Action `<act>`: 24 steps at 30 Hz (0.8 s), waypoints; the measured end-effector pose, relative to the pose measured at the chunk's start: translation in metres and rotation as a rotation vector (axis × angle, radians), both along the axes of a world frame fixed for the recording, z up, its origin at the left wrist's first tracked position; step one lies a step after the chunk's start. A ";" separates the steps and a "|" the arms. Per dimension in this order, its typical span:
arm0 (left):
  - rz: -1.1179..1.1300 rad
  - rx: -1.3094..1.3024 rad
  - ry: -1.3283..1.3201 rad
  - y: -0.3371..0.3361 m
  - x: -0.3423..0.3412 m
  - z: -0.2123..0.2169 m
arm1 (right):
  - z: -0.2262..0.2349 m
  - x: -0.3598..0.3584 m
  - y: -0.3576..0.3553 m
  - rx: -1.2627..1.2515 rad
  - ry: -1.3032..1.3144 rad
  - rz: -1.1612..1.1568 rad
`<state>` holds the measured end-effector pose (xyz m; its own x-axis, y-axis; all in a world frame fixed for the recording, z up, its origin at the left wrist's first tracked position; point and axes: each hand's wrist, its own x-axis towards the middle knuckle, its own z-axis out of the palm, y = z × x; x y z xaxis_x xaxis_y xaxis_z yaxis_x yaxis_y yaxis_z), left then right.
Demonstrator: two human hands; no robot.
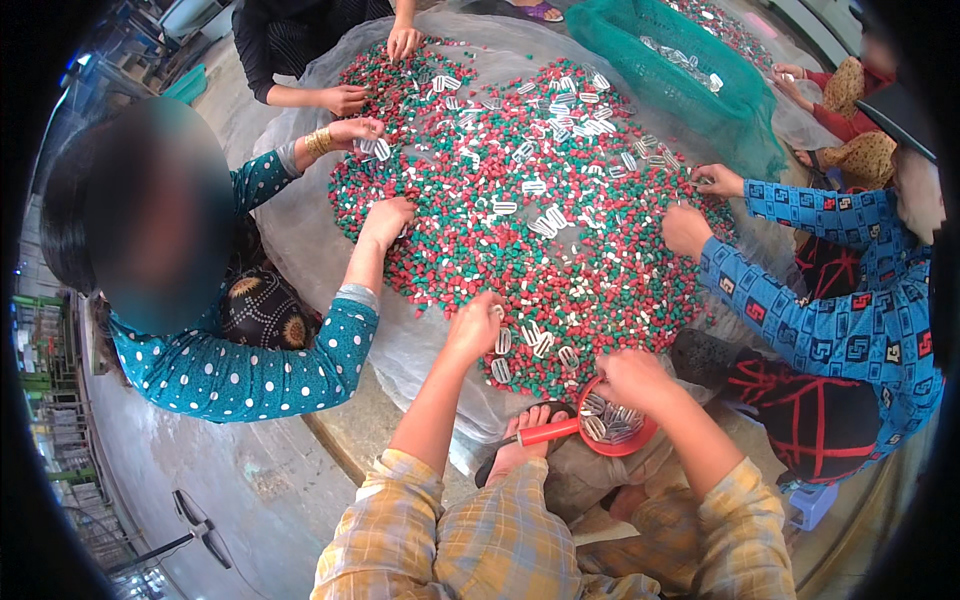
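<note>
At the far left, a co-worker's dotted teal sleeve (250, 370) reaches in, and that person's raised hand (357, 132) has some striped pieces in it. My left hand (476, 326) rests at the near edge of the heap of red, green and white bits (440, 240) on the pale sheet (405, 345), fingers bent close together; I can't tell whether they grip anything. Just beside it lie loose striped pieces (541, 344). Next comes my red pan (628, 447), at the heap's near edge, a batch of striped pieces already in it. My right hand (632, 380) curls over its rim, its grip hidden from me. By my reckoning the picking-out is only partway: plenty of striped pieces remain scattered through the heap.
</note>
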<state>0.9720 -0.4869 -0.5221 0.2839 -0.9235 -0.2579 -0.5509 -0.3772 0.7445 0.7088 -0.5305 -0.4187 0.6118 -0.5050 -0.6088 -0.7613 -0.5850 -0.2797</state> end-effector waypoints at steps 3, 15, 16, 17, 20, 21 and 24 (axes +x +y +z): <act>-0.087 -0.034 -0.203 0.026 -0.013 -0.016 | -0.024 0.019 -0.004 -0.102 -0.182 -0.059; -0.151 0.077 0.032 0.056 -0.007 -0.003 | -0.079 0.039 -0.002 -0.124 -0.158 -0.094; -0.229 0.153 -0.074 0.061 -0.016 0.009 | -0.086 0.036 -0.003 -0.092 -0.246 -0.218; -0.304 0.226 -0.181 0.066 -0.022 0.021 | -0.083 0.037 -0.005 -0.050 -0.274 -0.287; -0.268 0.067 -0.238 0.076 -0.025 0.011 | -0.076 0.040 -0.016 0.119 -0.333 -0.511; -0.245 0.025 -0.226 0.076 -0.026 0.008 | -0.075 0.040 -0.017 0.130 -0.353 -0.538; -0.166 -0.013 -0.046 0.055 -0.023 0.000 | -0.077 0.038 -0.017 0.148 -0.328 -0.548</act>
<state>0.9487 -0.4316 -0.5225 0.1381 -0.9619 -0.2360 -0.6381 -0.2687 0.7215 0.7471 -0.5479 -0.4953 0.4550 -0.7217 -0.5216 -0.7999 -0.0739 -0.5955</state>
